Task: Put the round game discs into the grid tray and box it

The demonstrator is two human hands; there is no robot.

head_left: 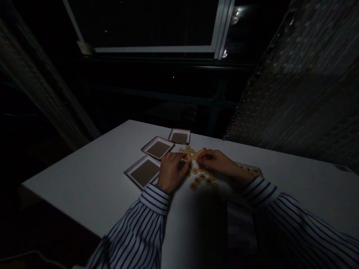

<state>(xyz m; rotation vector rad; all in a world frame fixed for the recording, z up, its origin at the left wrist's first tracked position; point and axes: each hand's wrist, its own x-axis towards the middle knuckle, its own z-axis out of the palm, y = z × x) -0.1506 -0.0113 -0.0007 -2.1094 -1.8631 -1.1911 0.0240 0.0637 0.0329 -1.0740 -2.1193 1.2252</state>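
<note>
Round wooden Chinese chess pieces (pixel 197 181), marked in red or black characters, lie loosely spread on the white table (pixel 92 179). Between the thumb and fingers of my left hand (pixel 171 170) is a red-marked Chinese chess piece (pixel 187 158). Opposite it, my right hand (pixel 214 161) is closed in a pinch over the pieces; what its fingertips hold, if anything, is too dark to make out. Some pieces are partly hidden behind and under my right hand.
Three shallow box parts stand left of and behind the pieces: a near one (pixel 144 172), a middle one (pixel 158 148) and a far one (pixel 179 136). More pieces (pixel 251 170) lie in a container beyond my right wrist. A string curtain (pixel 297 86) hangs at right. The room is dark.
</note>
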